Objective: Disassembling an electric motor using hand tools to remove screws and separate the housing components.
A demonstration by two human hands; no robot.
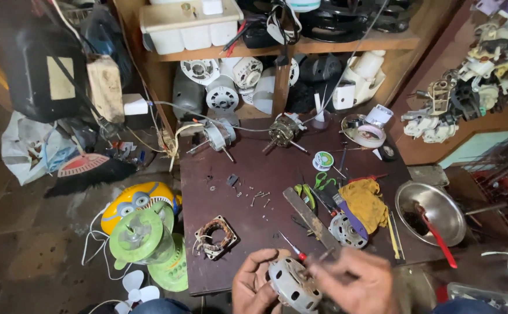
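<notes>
Both hands grip motor housing (293,285) at table's (254,174) near edge

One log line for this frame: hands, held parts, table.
left hand: holds motor housing | right hand: tool on housing | screwdriver: beside | table: stator, screws

Silver-grey motor housing (293,285), mustard-yellow cloth (365,203), dark maroon table (265,174) — perhaps brown.

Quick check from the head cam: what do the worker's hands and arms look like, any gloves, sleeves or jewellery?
Both hands are bare. The left hand and the right hand have no gloves, and no rings or watch show. No sleeve shows at either wrist before the picture's lower edge cuts them off, so the forearms are out of view.
</notes>
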